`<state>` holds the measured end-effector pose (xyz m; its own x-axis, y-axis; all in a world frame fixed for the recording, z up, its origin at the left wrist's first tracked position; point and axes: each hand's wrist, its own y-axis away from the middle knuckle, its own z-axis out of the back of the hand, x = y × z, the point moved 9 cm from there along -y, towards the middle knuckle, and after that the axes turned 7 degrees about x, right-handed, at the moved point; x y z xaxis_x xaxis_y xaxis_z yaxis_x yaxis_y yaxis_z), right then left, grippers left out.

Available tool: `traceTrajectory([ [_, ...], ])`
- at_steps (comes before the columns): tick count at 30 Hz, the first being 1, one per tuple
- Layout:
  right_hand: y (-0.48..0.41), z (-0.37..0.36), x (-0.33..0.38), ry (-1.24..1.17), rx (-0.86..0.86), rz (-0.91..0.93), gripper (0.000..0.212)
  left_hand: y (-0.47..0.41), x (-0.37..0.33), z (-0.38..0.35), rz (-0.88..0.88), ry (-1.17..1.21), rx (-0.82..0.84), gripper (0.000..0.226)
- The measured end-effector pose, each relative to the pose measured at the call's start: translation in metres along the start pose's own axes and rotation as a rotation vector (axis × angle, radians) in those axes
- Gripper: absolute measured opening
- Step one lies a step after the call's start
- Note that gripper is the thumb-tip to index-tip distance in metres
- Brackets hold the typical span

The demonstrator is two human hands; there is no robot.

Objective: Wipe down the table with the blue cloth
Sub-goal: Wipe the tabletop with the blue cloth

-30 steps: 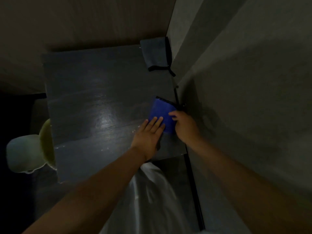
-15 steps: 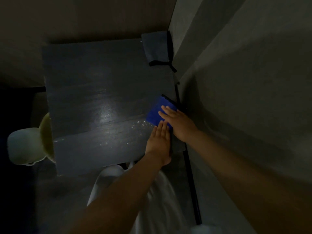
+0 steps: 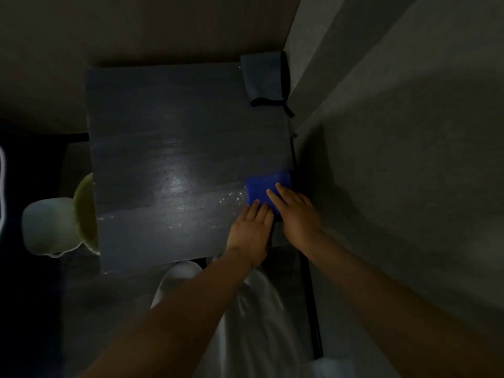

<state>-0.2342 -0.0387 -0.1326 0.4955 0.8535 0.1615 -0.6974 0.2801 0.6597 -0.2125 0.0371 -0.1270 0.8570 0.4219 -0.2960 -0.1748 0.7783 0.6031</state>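
From your head view, the cloth [image 3: 261, 186] lies on the table [image 3: 163, 132] hard against its right edge, towards the near right corner. Your right hand [image 3: 297, 214] lies flat on it with the fingers straight and pressing down, gripping nothing. Your left hand [image 3: 251, 230] lies flat on the tabletop just beside the right one, its fingers straight and the tips touching the cloth's near edge.

To the right there is hardly any room: the wall [image 3: 395, 132] runs close along that side, with a black rail [image 3: 308, 282] in the narrow gap between table and wall. A grey pouch [image 3: 261, 75] with a black strap sits on the far right corner, well apart from the cloth. The stretch of top to the left of your hands and away from you is bare as far as the left and far edges.

The top is dark and wood-grained, with a bright sheen near its middle and small glinting specks [image 3: 229, 197] just left of the cloth.

The room is dim. A yellow-green rounded thing [image 3: 86, 211] pokes out from under the left edge, and a pale rounded object [image 3: 46, 227] sits beside it. White fabric [image 3: 253, 323] shows below the near edge, between your forearms.
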Motion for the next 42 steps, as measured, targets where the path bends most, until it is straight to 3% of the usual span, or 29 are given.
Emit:
traceTrajectory([
  [8,-0.009,0.002,-0.002,0.093,0.044,0.171,0.062,-0.005,-0.024,-0.017,0.148,0.256,-0.008,0.093],
  [12,-0.015,0.003,-0.001,0.133,0.092,0.19,0.072,-0.007,-0.026,-0.029,0.182,0.178,0.075,0.097],
  [19,-0.019,-0.003,0.006,0.138,0.167,0.137,0.071,-0.003,-0.018,-0.035,0.181,0.022,0.124,0.103],
  [26,-0.02,-0.011,0.024,0.129,0.19,0.092,0.075,0.01,0.002,-0.038,0.194,0.005,0.15,0.103],
  [33,-0.026,-0.02,0.061,0.106,0.202,0.098,0.066,0.033,0.032,-0.044,0.22,-0.004,0.173,0.101],
  [42,-0.032,-0.023,0.11,0.12,0.247,0.071,0.076,0.058,0.071,-0.053,0.234,-0.011,0.189,0.098],
])
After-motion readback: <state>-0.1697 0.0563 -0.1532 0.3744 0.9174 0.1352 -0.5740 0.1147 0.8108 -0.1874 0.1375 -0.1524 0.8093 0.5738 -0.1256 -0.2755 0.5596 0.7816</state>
